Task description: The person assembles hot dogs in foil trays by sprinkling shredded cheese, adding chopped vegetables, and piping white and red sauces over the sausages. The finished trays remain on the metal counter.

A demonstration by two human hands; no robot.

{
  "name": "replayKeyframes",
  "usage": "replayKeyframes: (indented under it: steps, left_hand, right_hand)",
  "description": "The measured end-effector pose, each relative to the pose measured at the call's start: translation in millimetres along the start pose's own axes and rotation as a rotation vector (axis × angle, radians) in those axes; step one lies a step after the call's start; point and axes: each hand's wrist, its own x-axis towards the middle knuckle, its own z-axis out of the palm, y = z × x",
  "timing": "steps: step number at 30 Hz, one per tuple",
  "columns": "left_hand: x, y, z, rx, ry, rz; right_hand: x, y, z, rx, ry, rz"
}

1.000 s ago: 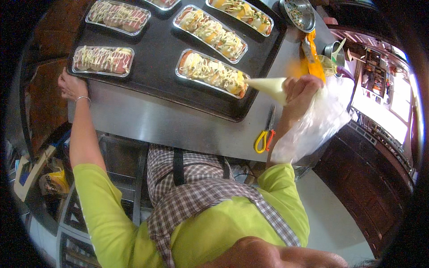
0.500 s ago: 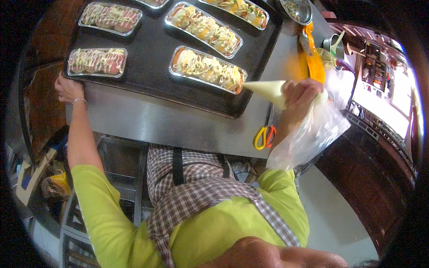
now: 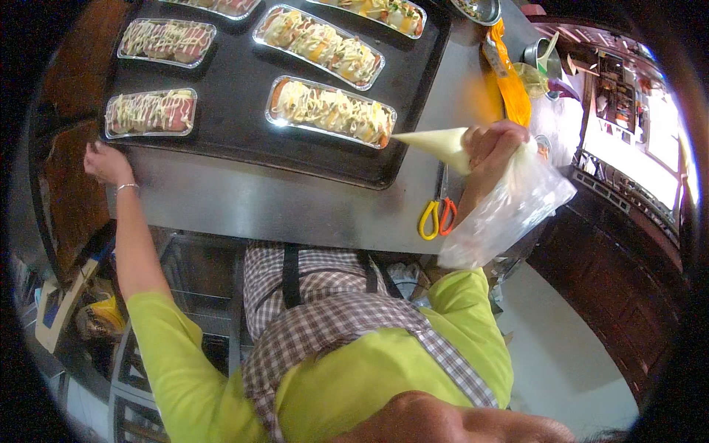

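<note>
My right hand [image 3: 490, 148] is wrapped round a clear plastic piping bag [image 3: 509, 203] of pale cream filling. Its narrow tip [image 3: 413, 139] points left, at the right end of a foil tray of topped bread [image 3: 331, 112] striped with pale sauce. That foil tray lies near the front of a large black baking tray [image 3: 235, 125]. Off the baking tray's front left corner, beside the counter's left end, is my left hand [image 3: 109, 164]; its fingers are loosely bent and apart, and I see nothing in them. The nearest foil tray [image 3: 151, 113] there holds pink-topped bread with sauce lines.
More filled foil trays [image 3: 319, 46] sit on the baking tray. On the steel counter [image 3: 244, 199] lie scissors [image 3: 437, 220] with yellow and orange handles. To the right are an orange bag [image 3: 508, 77], a metal bowl [image 3: 480, 9] and a metal pot [image 3: 538, 55].
The baking tray and its foil trays appear shifted slightly left in the view. My left hand has come away from the tray's corner. My right hand still grips the piping bag.
</note>
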Motion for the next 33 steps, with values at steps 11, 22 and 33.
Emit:
replayKeyframes:
  steps: [11,22,33]
  left_hand:
    - [-143,200,-145,-0.747,-0.706,0.441]
    - [-113,425,-226,-1.363,-0.972,0.531]
    - [-181,415,-242,-0.729,-0.039,1.53]
  right_hand:
    - [25,-2,27,-0.182,0.026,-0.168]
    - [26,-110,112,-0.68,-0.539,-0.55]
    - [54,-112,88,-0.392,-0.438,-0.523]
